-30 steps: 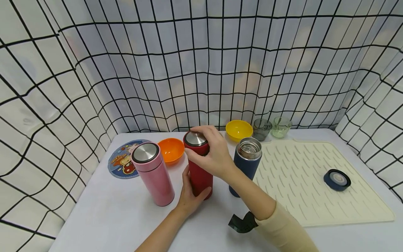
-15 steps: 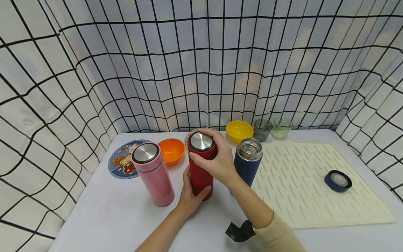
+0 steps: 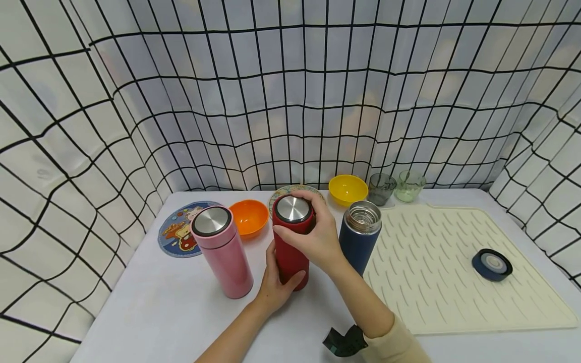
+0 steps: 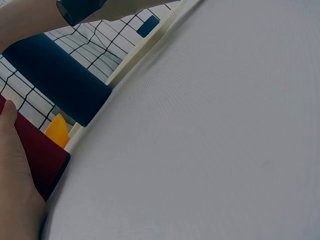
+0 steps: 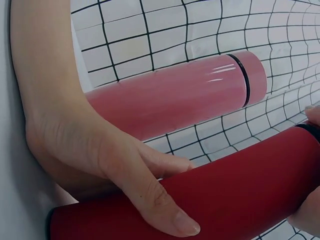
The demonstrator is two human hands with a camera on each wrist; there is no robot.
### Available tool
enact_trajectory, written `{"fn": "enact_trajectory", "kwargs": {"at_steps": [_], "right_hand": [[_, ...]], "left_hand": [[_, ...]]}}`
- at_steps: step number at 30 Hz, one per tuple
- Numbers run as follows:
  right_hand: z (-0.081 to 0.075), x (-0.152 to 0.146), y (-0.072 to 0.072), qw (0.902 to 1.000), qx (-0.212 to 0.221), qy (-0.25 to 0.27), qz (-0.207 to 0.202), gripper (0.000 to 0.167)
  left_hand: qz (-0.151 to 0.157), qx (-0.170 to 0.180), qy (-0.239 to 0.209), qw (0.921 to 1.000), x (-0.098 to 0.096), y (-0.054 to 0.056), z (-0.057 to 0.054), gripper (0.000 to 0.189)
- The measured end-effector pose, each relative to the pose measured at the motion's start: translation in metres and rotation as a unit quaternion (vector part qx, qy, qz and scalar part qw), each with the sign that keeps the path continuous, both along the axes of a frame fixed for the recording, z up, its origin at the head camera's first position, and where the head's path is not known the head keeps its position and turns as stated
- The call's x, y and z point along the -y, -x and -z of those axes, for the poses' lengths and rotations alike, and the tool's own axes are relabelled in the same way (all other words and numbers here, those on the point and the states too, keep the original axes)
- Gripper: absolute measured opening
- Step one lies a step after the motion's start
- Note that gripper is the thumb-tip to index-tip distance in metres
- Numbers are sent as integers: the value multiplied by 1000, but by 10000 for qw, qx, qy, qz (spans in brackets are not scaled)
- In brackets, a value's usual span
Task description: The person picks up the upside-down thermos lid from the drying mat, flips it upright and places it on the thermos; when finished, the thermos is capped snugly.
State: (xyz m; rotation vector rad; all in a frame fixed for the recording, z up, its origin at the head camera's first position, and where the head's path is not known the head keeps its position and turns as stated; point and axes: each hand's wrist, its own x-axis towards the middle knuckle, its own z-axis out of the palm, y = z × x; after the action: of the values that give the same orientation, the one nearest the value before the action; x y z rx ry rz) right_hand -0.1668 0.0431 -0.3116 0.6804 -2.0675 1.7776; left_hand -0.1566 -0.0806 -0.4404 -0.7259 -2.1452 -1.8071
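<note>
A red vacuum flask (image 3: 290, 257) stands on the white table between both hands. Low on its body, my left hand (image 3: 274, 287) grips it, fingers on the left side and thumb across the front; the right wrist view shows that thumb (image 5: 167, 212) against the red wall. My right hand (image 3: 317, 234) holds the steel-topped red lid (image 3: 294, 208) from the right, thumb in front and fingers behind. To the left stands a pink flask (image 3: 227, 264) with its lid on. On the right is a lidless dark blue flask (image 3: 360, 244), partly behind my right forearm.
A blue lid (image 3: 492, 265) lies on the cream ribbed mat (image 3: 436, 282) at right. Along the back are an orange bowl (image 3: 249, 219), a patterned plate (image 3: 283, 191), a yellow bowl (image 3: 348, 190) and two glasses (image 3: 409, 186). A round cartoon mat (image 3: 179, 232) lies back left.
The red flask's top and my right hand have shifted slightly right and toward me, uncovering the patterned plate behind. My left hand keeps its grip low on the flask.
</note>
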Motion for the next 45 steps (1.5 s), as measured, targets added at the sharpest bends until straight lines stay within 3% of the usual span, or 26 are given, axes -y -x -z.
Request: {"fn": "enact_trajectory", "kwargs": {"at_steps": [3, 6, 10, 17, 20, 24, 29, 35, 40, 45], "right_hand": [[11, -1, 10, 9997, 177, 64, -162, 65], [23, -5, 20, 9976, 233, 237, -605, 64], [26, -11, 23, 9910, 244, 463, -1230, 63], [23, -9, 27, 9910, 454, 414, -1192, 66], [22, -9, 29, 9888, 288, 347, -1423, 64], [23, -12, 31, 9820, 212, 648, -1764, 61], [26, -13, 31, 9777, 414, 871, -1864, 68], [29, -15, 34, 9755, 254, 861, -2008, 66], [28, -13, 34, 9777, 388, 983, -1815, 75], [26, -13, 32, 9829, 476, 721, -1629, 74]], "left_hand": [[-18, 39, 9, 10000, 0, -1, 0, 84], [-11, 57, 37, 10000, 0, -2, 0, 83], [17, 117, 51, 9999, 0, -1, 0, 84], [-41, 60, 20, 10000, -1, 0, 1, 83], [-61, -54, 6, 10000, -1, 0, 1, 82], [-78, -168, 44, 9998, -2, 0, 1, 83], [-63, -232, 52, 9997, -2, 0, 1, 82], [3, -126, 86, 9999, -1, 1, 1, 82], [38, -118, 34, 9999, -1, 2, 1, 82], [47, 18, 20, 10000, -1, 2, 1, 83]]}}
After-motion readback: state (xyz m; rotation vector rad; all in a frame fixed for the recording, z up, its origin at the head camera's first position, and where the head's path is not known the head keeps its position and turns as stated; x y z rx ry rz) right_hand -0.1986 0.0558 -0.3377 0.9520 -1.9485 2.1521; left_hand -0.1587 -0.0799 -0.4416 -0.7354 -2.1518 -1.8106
